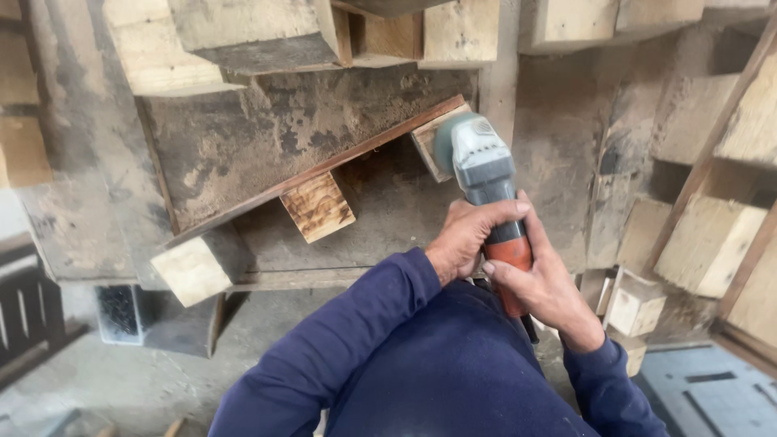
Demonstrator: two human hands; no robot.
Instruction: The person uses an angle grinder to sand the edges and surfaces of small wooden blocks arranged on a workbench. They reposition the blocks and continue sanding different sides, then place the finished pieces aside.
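floor: dusty grey concrete (146, 380) | surroundings: stacked pale wooden blocks (704, 243) | light: even daylight

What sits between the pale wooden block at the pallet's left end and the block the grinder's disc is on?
In the head view, a scorched, dark-grained wooden block sits between the pale block and the one under the grey-and-orange angle grinder.

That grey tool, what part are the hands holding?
Both the left hand and right hand hold the angle grinder by its orange rear handle.
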